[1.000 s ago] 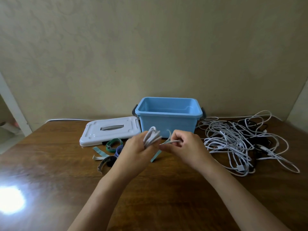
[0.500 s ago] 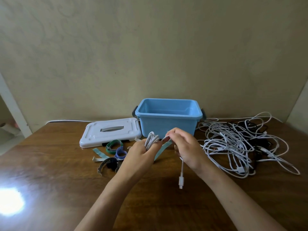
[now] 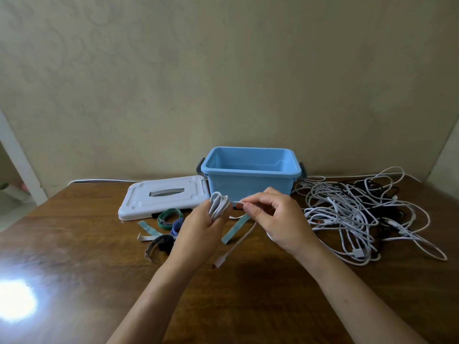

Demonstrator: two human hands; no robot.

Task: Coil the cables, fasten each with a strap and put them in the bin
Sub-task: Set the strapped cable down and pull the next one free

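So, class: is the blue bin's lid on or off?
Off. The blue bin stands open-topped; its white lid lies flat on the table beside it.

- Two bare forearms in view, entering from bottom edge.
- No sleeves visible anywhere up to the frame edge; no cuffs, no fabric.
- Left hand (image 3: 198,234): bare, no glove, no ring, no watch or band at the wrist.
- Right hand (image 3: 278,219): bare too, no glove, no visible jewellery, wrist uncovered.
- Fingernails on right hand short, unpainted as far as visible; thumbnail plainly seen.
- Left-hand nails mostly out of view, back of hand facing camera.
- No tattoos, marks, plasters or tape seen on either arm.
- Rest of the body outside the frame.
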